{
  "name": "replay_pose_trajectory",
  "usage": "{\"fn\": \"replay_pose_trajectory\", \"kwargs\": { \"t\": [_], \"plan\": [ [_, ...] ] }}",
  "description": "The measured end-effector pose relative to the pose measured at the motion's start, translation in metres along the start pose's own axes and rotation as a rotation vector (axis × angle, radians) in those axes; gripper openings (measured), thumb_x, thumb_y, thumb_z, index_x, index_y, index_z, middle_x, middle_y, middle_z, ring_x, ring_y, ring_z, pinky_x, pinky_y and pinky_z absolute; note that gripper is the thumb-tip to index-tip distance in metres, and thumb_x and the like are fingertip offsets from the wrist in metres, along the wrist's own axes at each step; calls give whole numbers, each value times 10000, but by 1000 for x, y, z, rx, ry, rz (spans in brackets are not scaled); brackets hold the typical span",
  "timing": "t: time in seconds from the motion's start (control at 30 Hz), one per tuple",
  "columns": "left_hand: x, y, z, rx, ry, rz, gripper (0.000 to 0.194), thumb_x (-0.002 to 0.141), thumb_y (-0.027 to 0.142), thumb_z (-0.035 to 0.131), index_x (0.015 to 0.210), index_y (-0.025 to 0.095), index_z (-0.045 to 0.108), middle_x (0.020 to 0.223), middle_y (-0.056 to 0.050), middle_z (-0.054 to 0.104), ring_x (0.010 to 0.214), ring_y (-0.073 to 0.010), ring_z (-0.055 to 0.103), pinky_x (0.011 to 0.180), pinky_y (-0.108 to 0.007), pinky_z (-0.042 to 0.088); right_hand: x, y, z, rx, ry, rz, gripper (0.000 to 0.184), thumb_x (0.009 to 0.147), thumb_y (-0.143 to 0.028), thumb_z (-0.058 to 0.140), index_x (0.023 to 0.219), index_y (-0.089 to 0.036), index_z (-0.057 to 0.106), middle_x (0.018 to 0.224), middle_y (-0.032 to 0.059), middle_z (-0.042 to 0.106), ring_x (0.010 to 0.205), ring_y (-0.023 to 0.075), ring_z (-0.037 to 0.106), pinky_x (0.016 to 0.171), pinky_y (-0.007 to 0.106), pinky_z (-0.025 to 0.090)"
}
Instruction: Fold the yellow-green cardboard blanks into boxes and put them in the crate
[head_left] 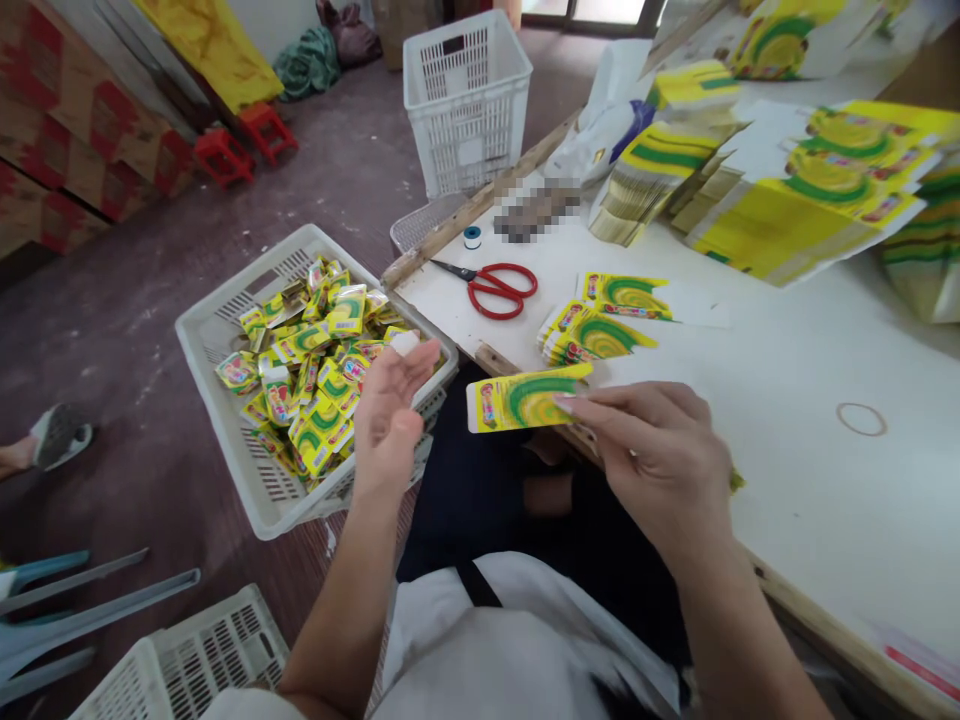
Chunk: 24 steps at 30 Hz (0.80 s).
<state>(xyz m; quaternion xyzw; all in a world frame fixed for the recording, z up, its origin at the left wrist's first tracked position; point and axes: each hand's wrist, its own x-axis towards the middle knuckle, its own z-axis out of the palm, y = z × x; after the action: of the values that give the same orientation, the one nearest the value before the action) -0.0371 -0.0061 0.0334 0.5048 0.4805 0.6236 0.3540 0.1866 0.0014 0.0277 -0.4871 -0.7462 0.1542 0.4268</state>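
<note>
My right hand [660,460] pinches a yellow-and-green printed carton [525,400] by its right end, above the table's edge and my lap. The carton looks flat, with a white flap at its left end. Palm up, my left hand [390,415] is open beside the rim of a white crate [262,510]. Something white shows at its fingertips, perhaps a wrapping; I cannot tell. Small yellow-green boxes [315,430] lie heaped in that crate. On the table, more flat cartons [592,330] form a small fanned pile just beyond my right hand.
Red-handled scissors [502,290] and a small white tape roll [472,237] lie on the white table [810,360]. Stacked cartons [810,215] stand at the back right, and a rubber band [861,419] lies at right. An upright white crate [469,110] stands on the floor.
</note>
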Motion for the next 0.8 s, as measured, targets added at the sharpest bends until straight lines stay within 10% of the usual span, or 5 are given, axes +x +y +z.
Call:
{"fn": "replay_pose_trajectory", "kwargs": {
  "t": [0.1, 0.2, 0.33, 0.57, 0.8],
  "plan": [
    [-1, 15, 4, 339, -300, 30, 913, 579, 598, 854, 1338, 231, 502, 1380, -139, 564, 1351, -349, 484, 1152, -494, 363, -2, -7, 3, -14, -103, -189, 391, 889, -91, 588, 1006, -426, 753, 885, -22, 749, 917, 235, 643, 1078, 531, 377],
    [-7, 15, 21, 507, -556, -100, 700, 689, 347, 820, 1297, 208, 500, 1252, -118, 632, 1186, -310, 607, 1028, -461, 487, -6, -13, 9, 50, -111, -214, 432, 882, -121, 616, 1187, -423, 668, 1106, -10, 727, 1124, 263, 612, 1172, 572, 266],
    [-17, 3, 35, 564, -502, -164, 659, 710, 318, 797, 1269, 199, 470, 1153, -84, 655, 1035, -272, 665, 911, -401, 543, -11, -10, 19, 329, 75, 172, 723, 831, -307, 715, 1478, -312, 390, 1499, 106, 478, 1389, 339, 434, 1149, 595, 333],
    [-30, -10, 39, 574, -591, 100, 716, 733, 259, 753, 1328, 245, 355, 1250, -93, 587, 1140, -280, 624, 940, -398, 524, -19, -7, 46, 1098, -205, 777, 558, 835, -472, 679, 1334, -241, 583, 1337, 109, 654, 1235, 310, 616, 1024, 488, 523],
    [-25, -17, 38, 584, -603, -86, 629, 716, 216, 681, 1253, 243, 354, 1085, -45, 623, 963, -237, 668, 831, -367, 549, -25, -4, 40, 730, -286, 403, 538, 927, -453, 566, 1431, -273, 514, 1455, 70, 563, 1324, 288, 546, 1119, 482, 435]
  ]
}}
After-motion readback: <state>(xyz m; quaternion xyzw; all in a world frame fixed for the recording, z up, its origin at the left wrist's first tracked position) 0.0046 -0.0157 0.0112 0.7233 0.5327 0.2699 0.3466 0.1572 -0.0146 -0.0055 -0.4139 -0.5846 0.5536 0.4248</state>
